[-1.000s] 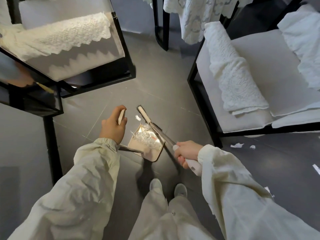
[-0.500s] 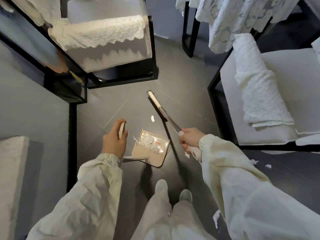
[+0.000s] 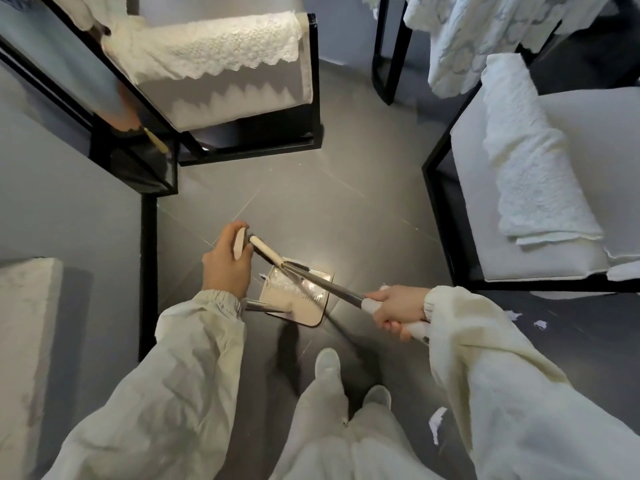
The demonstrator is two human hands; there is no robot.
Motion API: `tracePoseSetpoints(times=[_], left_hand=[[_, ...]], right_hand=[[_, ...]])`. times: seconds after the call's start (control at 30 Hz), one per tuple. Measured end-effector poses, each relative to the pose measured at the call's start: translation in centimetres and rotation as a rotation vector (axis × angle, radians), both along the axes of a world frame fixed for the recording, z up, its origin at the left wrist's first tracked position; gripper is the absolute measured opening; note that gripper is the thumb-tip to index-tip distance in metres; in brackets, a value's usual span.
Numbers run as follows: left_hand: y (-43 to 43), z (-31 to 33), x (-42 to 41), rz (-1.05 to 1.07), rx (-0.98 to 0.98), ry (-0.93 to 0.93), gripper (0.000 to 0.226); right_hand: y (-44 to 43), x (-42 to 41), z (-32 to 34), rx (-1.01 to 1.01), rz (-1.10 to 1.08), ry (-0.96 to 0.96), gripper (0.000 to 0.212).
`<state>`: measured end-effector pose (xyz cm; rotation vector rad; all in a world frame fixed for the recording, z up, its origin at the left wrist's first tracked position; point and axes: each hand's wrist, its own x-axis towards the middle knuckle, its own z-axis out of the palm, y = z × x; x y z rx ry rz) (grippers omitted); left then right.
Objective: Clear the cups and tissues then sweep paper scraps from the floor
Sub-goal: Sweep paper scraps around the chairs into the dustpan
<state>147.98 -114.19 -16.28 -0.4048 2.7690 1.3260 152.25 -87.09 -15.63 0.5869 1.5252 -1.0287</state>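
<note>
The left grip [image 3: 227,271] is curled tight round the top of the dustpan handle [image 3: 238,247]. The right grip [image 3: 398,308] is curled tight round the broom [image 3: 266,251] stick. The broom lies across the dustpan [image 3: 311,306]. The dustpan sits on the floor [image 3: 346,188] with paper bits inside. More paper scraps [image 3: 435,424] lie on the floor by the shoes [image 3: 327,362] and near the chair [image 3: 588,150].

Left hand [image 3: 227,271]: near left, fingers curled round the top of the dustpan handle [image 3: 239,247], back of hand facing up. Right hand [image 3: 398,308]: near right, fingers wrapped round the broom handle [image 3: 417,329], thumb end pointing left. Both forearms reach forward in pale sleeves gathered at the wrists.
</note>
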Motion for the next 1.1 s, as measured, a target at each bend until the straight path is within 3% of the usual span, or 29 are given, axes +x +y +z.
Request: tracePoseSetpoints(times=[0.13,0.43,0.57,0.87,1.0,1.1], left_hand=[[0.8,0.4,1.9,-0.032,0.001,-0.033,0.029],[3.3,0.7,10.4,-0.187,-0.061,0.043,0.026],[4.6,0.1,14.6,-0.293,-0.104,0.001,0.027],[5.6,-1.4,17.2,-0.389,-0.189,0.081,0.026],[6.5,-1.7,16.5,-0.406,-0.141,0.110,0.027],[6.5,-2.0,16.1,-0.412,-0.126,0.118,0.029]], right_hand=[[2.5,2.0,2.5,-0.052,-0.074,0.028,0.041],[6.8,13.6,2.6,0.014,-0.364,0.200,0.073],[8.1,18.6,1.3,0.071,-0.466,0.221,0.077],[5.2,23.3,-2.0,0.257,-0.441,0.237,0.061],[1.2,23.2,-1.3,0.154,-0.481,0.131,0.063],[0.6,22.6,0.3,0.011,-0.541,0.007,0.043]])
